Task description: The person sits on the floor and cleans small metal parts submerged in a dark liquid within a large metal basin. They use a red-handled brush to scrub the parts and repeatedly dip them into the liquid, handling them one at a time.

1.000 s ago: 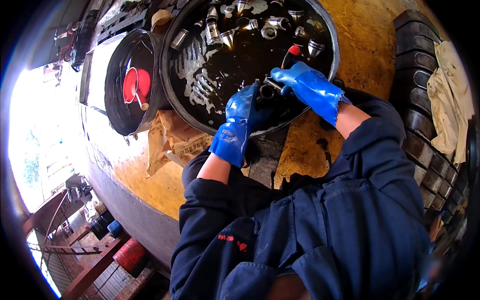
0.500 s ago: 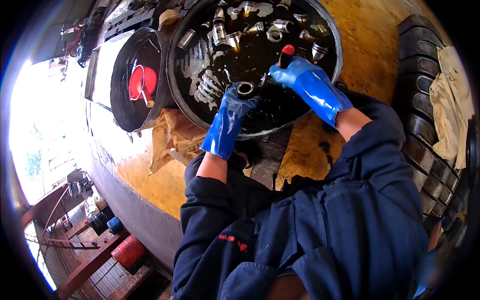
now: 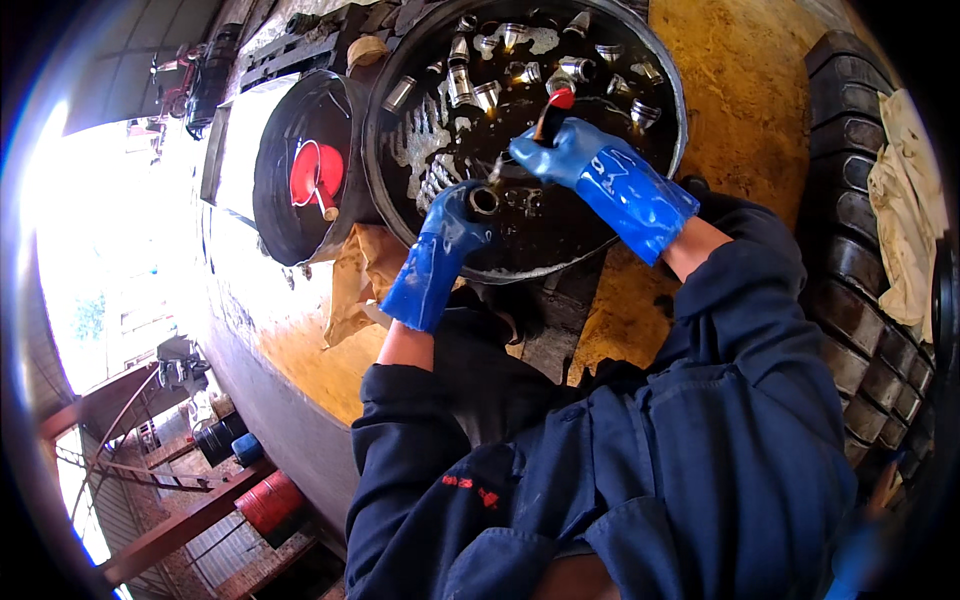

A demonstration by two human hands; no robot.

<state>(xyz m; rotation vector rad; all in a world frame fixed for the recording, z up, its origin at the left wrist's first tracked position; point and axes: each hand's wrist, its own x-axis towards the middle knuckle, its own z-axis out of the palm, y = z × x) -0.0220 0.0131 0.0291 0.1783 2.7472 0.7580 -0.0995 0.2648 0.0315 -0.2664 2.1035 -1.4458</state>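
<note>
Both my hands wear blue rubber gloves over a large round tub [image 3: 678, 110] of dark liquid. My left hand [image 3: 455, 218] is closed around a hollow cylindrical metal fitting [image 3: 485, 191], its round open end facing up. In my right hand [image 3: 560, 150] is a hand tool with a dark handle and a red end [image 3: 562, 98]. The tool's working end, close to the fitting, is blurred, so its kind is unclear. Several shiny metal fittings [image 3: 460, 86] lie in the liquid beyond my hands, among patches of pale foam [image 3: 415, 145].
Left of the tub stands a black container [image 3: 270, 165] holding a red scoop [image 3: 308, 175]. Brown paper [image 3: 350, 290] lies against the tub's near left side. A large treaded tyre [image 3: 840, 200] with a beige cloth [image 3: 905, 210] over it is at the right.
The head view has shifted, so the tub appears farther right and lower. My right hand has moved left with the tool, nearer the fitting. My left hand still holds the fitting.
</note>
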